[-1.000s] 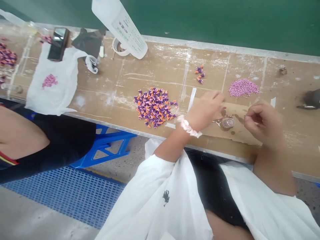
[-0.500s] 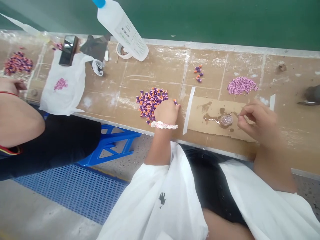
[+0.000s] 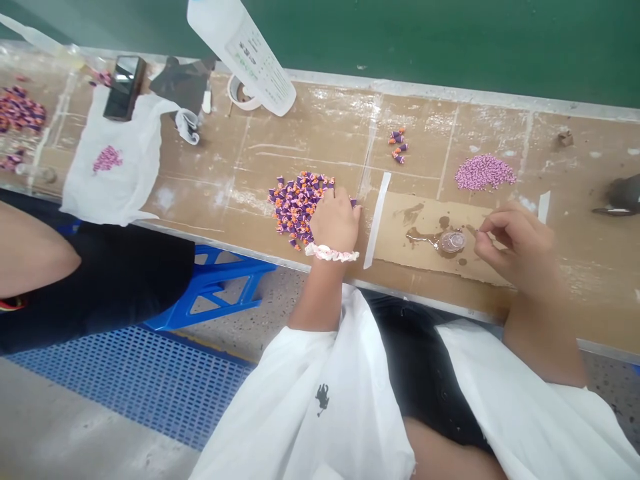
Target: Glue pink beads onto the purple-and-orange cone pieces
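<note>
My left hand (image 3: 335, 220), with a pink-and-white scrunchie on the wrist, curls over the right side of a pile of small purple-and-orange pieces (image 3: 295, 210). Its fingertips are mostly hidden, and a bit of purple shows beside the thumb. My right hand (image 3: 520, 247) is closed in a pinch just right of a small clear round dish (image 3: 452, 241); whatever the fingertips hold is too small to make out. The dish sits on a brown cardboard piece (image 3: 400, 243) with wet stains and a shiny trail. Behind it lies a heap of tiny pink grains (image 3: 484, 172).
Several loose purple-and-orange pieces (image 3: 398, 145) lie behind the cardboard. Farther left are a white bottle (image 3: 250, 60), a tape roll (image 3: 237, 93), a phone (image 3: 124, 88) and a white plastic bag (image 3: 135, 170) bearing pink grains. A person's arm (image 3: 35, 253) is at far left. A dark object (image 3: 623, 193) stands far right.
My left hand has shifted slightly right at the pile's edge. My right hand keeps its pinch in nearly the same place. The other person's hand has left the view at the left.
</note>
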